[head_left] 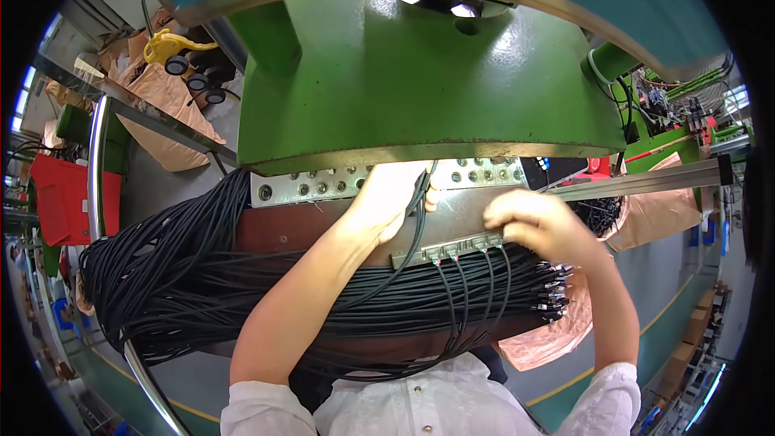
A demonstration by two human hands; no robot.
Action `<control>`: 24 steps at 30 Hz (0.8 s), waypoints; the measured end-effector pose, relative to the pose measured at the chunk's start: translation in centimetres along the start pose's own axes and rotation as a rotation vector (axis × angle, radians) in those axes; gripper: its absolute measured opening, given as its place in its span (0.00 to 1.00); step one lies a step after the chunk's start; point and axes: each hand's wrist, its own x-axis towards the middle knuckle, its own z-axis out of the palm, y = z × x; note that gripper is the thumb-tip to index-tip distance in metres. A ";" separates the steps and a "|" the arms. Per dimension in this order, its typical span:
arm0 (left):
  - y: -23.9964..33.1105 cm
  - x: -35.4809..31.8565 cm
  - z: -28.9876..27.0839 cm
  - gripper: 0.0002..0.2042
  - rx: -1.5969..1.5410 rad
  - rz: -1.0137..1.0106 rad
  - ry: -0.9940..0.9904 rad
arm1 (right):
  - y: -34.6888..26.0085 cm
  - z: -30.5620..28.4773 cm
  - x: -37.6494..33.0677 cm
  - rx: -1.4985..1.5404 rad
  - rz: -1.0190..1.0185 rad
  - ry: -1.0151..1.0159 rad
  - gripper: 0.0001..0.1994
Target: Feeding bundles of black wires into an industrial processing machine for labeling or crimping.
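My left hand (pixel 395 194) is closed around a few black cables (pixel 421 202), which run up past the fingers beneath the green machine head and hang down below the hand. A narrow metal fixture bar (pixel 420 256) lies just below, on the brown work surface. Several cables are seated in it side by side, their connector ends in the bar and their lengths trailing toward me. Over the bar's right end hovers my right hand (pixel 533 222), fingers bent and smeared by motion, so whether it holds anything is unclear. A thick bundle of black cables (pixel 371 295) lies across the near side.
The green machine head (pixel 428 89) overhangs the work from above. Behind my hands is a perforated metal plate (pixel 311 186). A metal rail (pixel 638 186) juts right. At left stand a chrome tube (pixel 98 161) and a red bin (pixel 60 198); brown paper sacks (pixel 658 206) lie at right.
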 end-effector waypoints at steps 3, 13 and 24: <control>0.1 -0.3 0.9 0.12 -0.047 -0.032 -0.044 | 2.6 -0.7 5.2 -0.006 0.346 0.345 0.09; 3.2 -7.0 3.2 0.11 -0.056 0.008 0.029 | 2.4 0.4 6.5 -0.322 0.183 0.334 0.14; 4.2 -22.9 0.2 0.20 -0.399 0.755 0.159 | 0.4 3.3 6.3 -0.154 0.064 0.147 0.19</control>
